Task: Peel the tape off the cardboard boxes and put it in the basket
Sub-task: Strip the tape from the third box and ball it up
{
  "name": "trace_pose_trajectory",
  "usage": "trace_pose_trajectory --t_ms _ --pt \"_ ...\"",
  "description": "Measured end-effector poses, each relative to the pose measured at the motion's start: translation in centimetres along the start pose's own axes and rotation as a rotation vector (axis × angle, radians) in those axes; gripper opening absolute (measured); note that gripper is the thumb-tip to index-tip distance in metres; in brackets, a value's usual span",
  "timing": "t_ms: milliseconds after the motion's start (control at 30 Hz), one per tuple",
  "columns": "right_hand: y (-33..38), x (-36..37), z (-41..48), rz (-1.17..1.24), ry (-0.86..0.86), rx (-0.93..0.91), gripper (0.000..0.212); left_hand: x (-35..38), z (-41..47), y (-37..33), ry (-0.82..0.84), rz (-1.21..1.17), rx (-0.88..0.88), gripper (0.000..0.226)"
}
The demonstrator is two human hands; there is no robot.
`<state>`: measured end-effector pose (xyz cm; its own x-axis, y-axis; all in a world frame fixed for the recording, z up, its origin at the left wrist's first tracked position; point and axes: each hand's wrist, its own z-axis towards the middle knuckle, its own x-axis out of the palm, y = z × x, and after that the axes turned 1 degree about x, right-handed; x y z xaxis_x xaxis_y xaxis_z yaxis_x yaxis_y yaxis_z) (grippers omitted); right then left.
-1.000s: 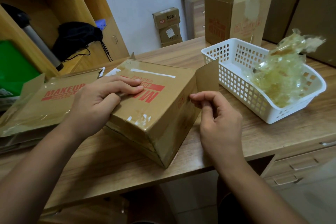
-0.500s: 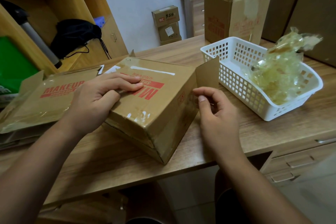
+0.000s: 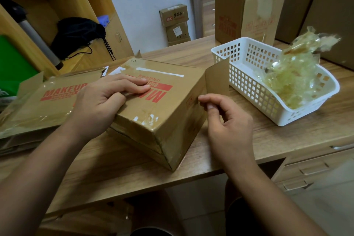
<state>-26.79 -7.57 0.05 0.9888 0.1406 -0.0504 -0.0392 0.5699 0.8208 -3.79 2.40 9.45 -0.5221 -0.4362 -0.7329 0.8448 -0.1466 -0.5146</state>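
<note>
At the tabletop's front edge, the cardboard box lies under the left hand, whose fingers press flat on its top, where clear tape glints. The right hand has its fingers pinched narrow at the box's right side, below the raised flap; whether a tape end sits between them I cannot tell. A hasty pull could snap the tape short or drag the box over the edge. The basket stands toward the right edge. Compared with a second ago, both hands sit much as they were.

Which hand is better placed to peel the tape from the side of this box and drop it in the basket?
The right hand: it sits curled at the side face of the box, and the basket stands on that same side. The left hand lies flat on the box top, apparently steadying it.
</note>
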Motion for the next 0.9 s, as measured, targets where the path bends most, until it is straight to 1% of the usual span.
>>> trace_pose_trajectory --t_ms 133,333,500,700,900 --pt "0.0 -0.2 -0.1 0.011 0.001 0.020 0.029 -0.1 0.0 0.1 0.002 0.007 -0.002 0.047" --pt "0.2 -0.2 -0.4 0.049 0.041 0.120 0.027 -0.1 0.0 0.1 0.003 0.005 -0.005 0.047" --pt "-0.6 -0.4 0.1 0.139 -0.029 0.423 0.025 0.0 -0.1 0.0 -0.005 0.002 -0.011 0.047" --pt "-1.2 -0.2 0.0 0.129 0.028 0.525 0.033 0.0 0.0 0.1 -0.021 0.014 -0.013 0.047" --pt "-1.2 -0.3 0.2 0.296 0.043 0.669 0.035 0.2 -0.1 -0.1 -0.034 0.015 -0.019 0.046"
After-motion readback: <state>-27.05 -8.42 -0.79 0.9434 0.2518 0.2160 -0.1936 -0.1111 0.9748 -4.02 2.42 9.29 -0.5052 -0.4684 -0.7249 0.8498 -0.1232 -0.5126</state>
